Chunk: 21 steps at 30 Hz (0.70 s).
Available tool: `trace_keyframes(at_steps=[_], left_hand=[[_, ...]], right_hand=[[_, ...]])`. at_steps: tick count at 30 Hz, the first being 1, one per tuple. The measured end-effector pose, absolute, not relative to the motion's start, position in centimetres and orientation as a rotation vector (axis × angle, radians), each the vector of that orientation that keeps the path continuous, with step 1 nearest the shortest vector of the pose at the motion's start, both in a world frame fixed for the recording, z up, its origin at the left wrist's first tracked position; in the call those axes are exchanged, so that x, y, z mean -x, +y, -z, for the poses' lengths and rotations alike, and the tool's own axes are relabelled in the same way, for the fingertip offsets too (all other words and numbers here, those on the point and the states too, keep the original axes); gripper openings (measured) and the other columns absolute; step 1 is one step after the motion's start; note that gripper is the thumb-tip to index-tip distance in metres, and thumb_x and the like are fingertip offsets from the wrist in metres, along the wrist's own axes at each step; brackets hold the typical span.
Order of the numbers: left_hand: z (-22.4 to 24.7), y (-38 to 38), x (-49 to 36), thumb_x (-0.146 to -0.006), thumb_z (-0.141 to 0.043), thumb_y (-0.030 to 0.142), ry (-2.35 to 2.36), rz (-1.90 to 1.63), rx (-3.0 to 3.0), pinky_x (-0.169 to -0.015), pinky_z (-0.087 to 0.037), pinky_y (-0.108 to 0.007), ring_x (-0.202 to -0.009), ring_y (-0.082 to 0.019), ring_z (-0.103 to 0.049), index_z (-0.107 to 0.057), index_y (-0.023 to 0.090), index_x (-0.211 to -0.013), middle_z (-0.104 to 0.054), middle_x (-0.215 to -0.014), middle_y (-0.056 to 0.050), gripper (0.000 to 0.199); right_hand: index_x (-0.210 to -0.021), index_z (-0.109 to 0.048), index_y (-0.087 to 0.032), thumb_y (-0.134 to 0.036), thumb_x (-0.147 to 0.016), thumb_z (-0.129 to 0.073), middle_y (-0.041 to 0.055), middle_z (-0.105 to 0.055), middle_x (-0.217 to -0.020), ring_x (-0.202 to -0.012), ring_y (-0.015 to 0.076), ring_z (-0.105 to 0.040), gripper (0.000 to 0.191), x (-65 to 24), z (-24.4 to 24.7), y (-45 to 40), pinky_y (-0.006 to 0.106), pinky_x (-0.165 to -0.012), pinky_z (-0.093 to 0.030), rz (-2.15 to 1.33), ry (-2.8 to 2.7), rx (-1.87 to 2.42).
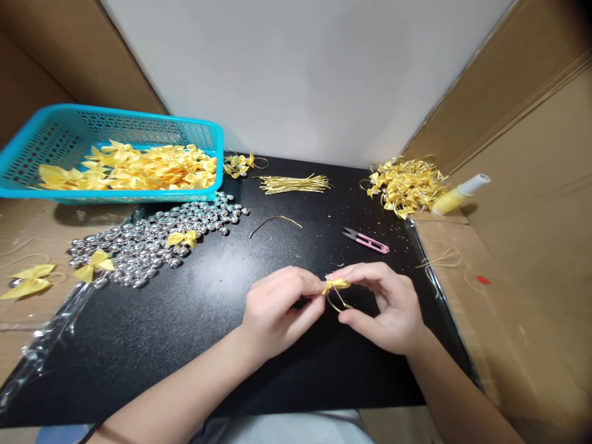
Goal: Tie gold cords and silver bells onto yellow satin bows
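While the two hands meet over the black counter (pixel 139 333), a yellow ribbon bow (pixel 341 283) sits between their fingertips. The left hand (pixel 284 311) pinches its left end; the right hand (pixel 386 308) touches its far right side with the fingers, thumb spread away, and whether it grips anything firmly I cannot tell. A gold cord loop (pixel 340 310) hangs below the bow, near the right thumb.

Just beyond the right hand lie pink thread snips (pixel 367 242). Farther back are a bundle of gold cords (pixel 293 184) and, to the right, a heap of corded bows (pixel 404 185) beside a thread cone (pixel 456 197). Silver beads (pixel 139 246) spread before a turquoise basket (pixel 139 196) of bows.

Fingers partly cover the held bow; the thin straight strand crossing the loop is hard to identify.
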State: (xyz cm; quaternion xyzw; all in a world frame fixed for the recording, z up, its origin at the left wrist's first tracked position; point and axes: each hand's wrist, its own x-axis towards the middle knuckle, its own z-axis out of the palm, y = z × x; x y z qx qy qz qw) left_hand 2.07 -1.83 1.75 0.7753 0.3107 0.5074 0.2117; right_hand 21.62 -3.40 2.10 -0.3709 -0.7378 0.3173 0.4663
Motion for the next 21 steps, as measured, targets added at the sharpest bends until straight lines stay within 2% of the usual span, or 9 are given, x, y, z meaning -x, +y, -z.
trace_keyframes(at_steps=[2,7,11,14,16,18,21], left_hand=[[-1.7,-1.7,-2.0,-0.081,-0.063,0.006,0.841,-1.413,-2.186,-0.063,-0.057,-0.021,-0.065,-0.013,-0.071,-0.063,0.017,-0.081,-0.074,-0.073,-0.005,0.011],[-1.3,-1.6,-1.9,-0.08,-0.065,0.006,0.786,-1.434,-2.264,-0.064,-0.057,-0.021,-0.066,-0.014,-0.071,-0.063,0.018,-0.085,-0.075,-0.074,-0.005,0.013],[-1.1,-1.7,-2.1,-0.082,-0.065,0.009,0.746,-1.425,-2.285,-0.065,-0.058,-0.021,-0.066,-0.014,-0.072,-0.063,0.019,-0.087,-0.076,-0.076,-0.004,0.012],[-1.0,-1.7,-2.2,-0.083,-0.065,0.009,0.734,-1.419,-2.308,-0.064,-0.057,-0.021,-0.065,-0.013,-0.071,-0.062,0.019,-0.087,-0.075,-0.075,-0.003,0.011],[-0.9,-1.6,-2.2,-0.082,-0.065,0.008,0.755,-1.431,-2.332,-0.063,-0.056,-0.02,-0.064,-0.013,-0.071,-0.062,0.019,-0.087,-0.075,-0.075,-0.003,0.012],[-0.7,-1.5,-2.1,-0.081,-0.065,0.006,0.766,-1.449,-2.371,-0.062,-0.055,-0.019,-0.064,-0.012,-0.069,-0.061,0.019,-0.088,-0.075,-0.075,-0.003,0.015],[-0.3,-1.3,-2.0,-0.08,-0.066,0.003,0.758,-1.429,-2.45,-0.062,-0.053,-0.019,-0.064,-0.011,-0.067,-0.06,0.018,-0.09,-0.075,-0.078,-0.003,0.019]], right_hand=[[-0.111,-0.062,-0.024,-0.028,-0.076,-0.08,0.0083,-0.075,-0.1,-0.091,0.0236,-0.074,0.04,-22.0,-2.1,-3.3,0.036,-0.081,-0.061,-0.817,-1.817,0.919],[-0.1,-0.067,-0.022,-0.027,-0.069,-0.086,0.0072,-0.077,-0.09,-0.083,0.0223,-0.075,0.037,-21.7,-2.3,-3.0,0.034,-0.076,-0.061,-0.762,-1.794,0.86],[-0.083,-0.068,-0.021,-0.019,-0.072,-0.082,0.0044,-0.077,-0.077,-0.069,0.0194,-0.074,0.018,-21.0,-2.1,-3.0,0.031,-0.067,-0.061,-0.696,-1.721,0.881],[-0.074,-0.066,-0.021,-0.022,-0.071,-0.083,0.002,-0.074,-0.069,-0.063,0.0176,-0.071,0.017,-20.8,-1.8,-3.1,0.03,-0.066,-0.06,-0.726,-1.66,0.96],[-0.075,-0.067,-0.02,-0.029,-0.074,-0.081,0.0029,-0.074,-0.071,-0.066,0.0178,-0.071,0.017,-20.9,-1.9,-2.9,0.029,-0.065,-0.059,-0.825,-1.617,1.03],[-0.078,-0.07,-0.019,-0.038,-0.083,-0.071,0.0048,-0.074,-0.075,-0.071,0.0177,-0.071,0.019,-21.1,-2.1,-2.6,0.028,-0.066,-0.059,-0.955,-1.582,1.074],[-0.081,-0.074,-0.019,-0.039,-0.091,-0.06,0.0058,-0.074,-0.084,-0.081,0.017,-0.071,0.026,-21.3,-2.4,-2.1,0.027,-0.073,-0.057,-1.13,-1.55,1.088]])
